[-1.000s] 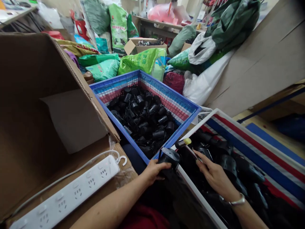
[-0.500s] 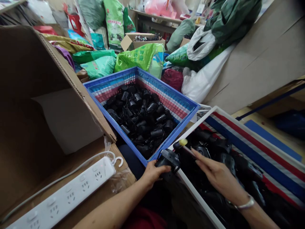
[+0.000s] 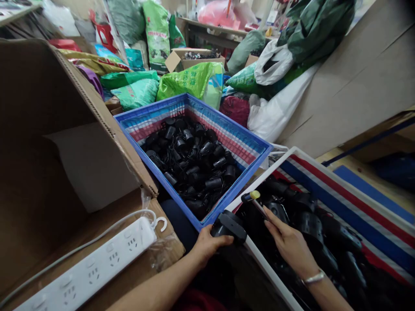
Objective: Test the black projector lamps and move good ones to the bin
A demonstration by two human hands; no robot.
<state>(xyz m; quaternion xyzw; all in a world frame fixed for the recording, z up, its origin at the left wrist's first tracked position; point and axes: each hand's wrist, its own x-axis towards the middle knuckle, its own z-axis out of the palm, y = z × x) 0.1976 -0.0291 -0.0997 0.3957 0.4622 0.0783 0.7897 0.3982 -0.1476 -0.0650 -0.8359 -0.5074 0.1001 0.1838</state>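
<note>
- Head view, looking down at both hands, with the far end of the room at the top.
- The left hand (image 3: 207, 246) is closed around a chunky black plastic part (image 3: 228, 226), which it holds just above the near corner of the crate and the white rim.
- The right hand (image 3: 292, 244) pinches a slim tool with a yellow-capped head (image 3: 254, 197) between its fingertips (image 3: 267, 223). The head points far and left, close to the black plastic part, with only a narrow gap between them.
- A silver bracelet (image 3: 314, 277) sits on the right wrist.
- Under the right hand, a tray with a white rim (image 3: 269, 270) and a red, white and blue striped lining is heaped with bulky black parts (image 3: 311, 224).
- The blue plastic crate (image 3: 238, 125) stands to the far left of that tray, its near corner just beside the white rim. Black cylinders with tangled cords (image 3: 191, 162) fill its middle, below the rim.
- To the left, a white power strip (image 3: 97, 265) lies on a cardboard box (image 3: 48, 129), near the left forearm (image 3: 155, 280).
- Beyond the crate, stuffed bags (image 3: 191, 82) are heaped against its far edge.
</note>
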